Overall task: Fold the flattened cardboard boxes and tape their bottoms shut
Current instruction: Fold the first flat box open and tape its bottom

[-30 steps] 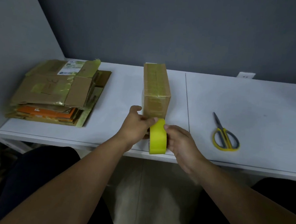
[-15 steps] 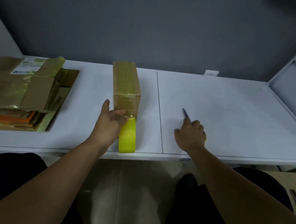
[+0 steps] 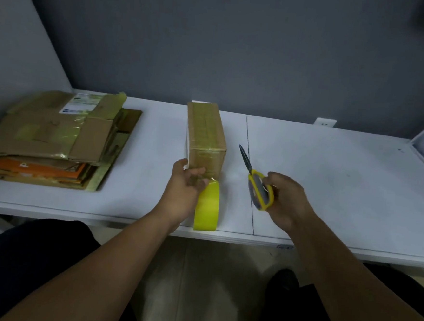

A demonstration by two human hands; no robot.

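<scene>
Scissors (image 3: 253, 179) now lifted in right hand (image 3: 287, 199), left hand (image 3: 185, 191) pinching tape (image 3: 207, 206) at box (image 3: 205, 137), label (image 3: 80, 103) unreadable

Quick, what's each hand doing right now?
Left hand: grip closed on the tape roll, beside the box.
Right hand: grip closed on the scissors, lifted, blades shut.

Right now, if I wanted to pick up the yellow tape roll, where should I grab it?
Probably pinch the tape roll across its two flat sides, coming down from above at its near end. It stands on edge by the table front, so the flat faces point left and right. The far end is taken: the left hand rests there against the box.
</scene>
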